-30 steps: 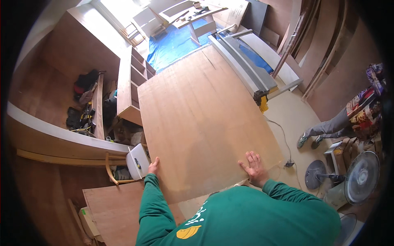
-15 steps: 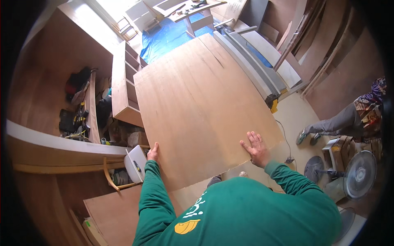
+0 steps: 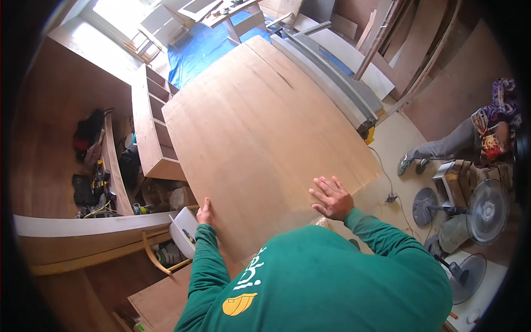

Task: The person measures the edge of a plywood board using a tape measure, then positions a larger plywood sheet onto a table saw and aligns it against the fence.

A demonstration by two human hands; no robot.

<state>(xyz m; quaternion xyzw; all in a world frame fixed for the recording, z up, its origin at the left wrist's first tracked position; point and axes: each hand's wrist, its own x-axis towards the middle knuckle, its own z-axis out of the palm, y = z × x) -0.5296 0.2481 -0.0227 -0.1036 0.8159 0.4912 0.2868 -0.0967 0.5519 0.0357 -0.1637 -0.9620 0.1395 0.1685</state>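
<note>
A large plywood sheet stretches away in front of me, with a few dark grain streaks near its far right side. At its left edge, my left hand is closed round the rim, the thumb side showing and the other fingers partly hidden. My right hand lies flat on top of the sheet near its close right part, fingers spread. Along the sheet's far right edge runs a long grey metal machine bed with a yellow part at its near end.
An open wooden shelf unit stands close to the sheet's left side. Blue sheeting covers the floor at the back. On the right are a person, standing fans and a cable. A white bin is beside my left arm.
My right hand has slid leftward and lies flatter on the sheet. The sheet's near edge is now more hidden by my body. The view has shifted slightly.
</note>
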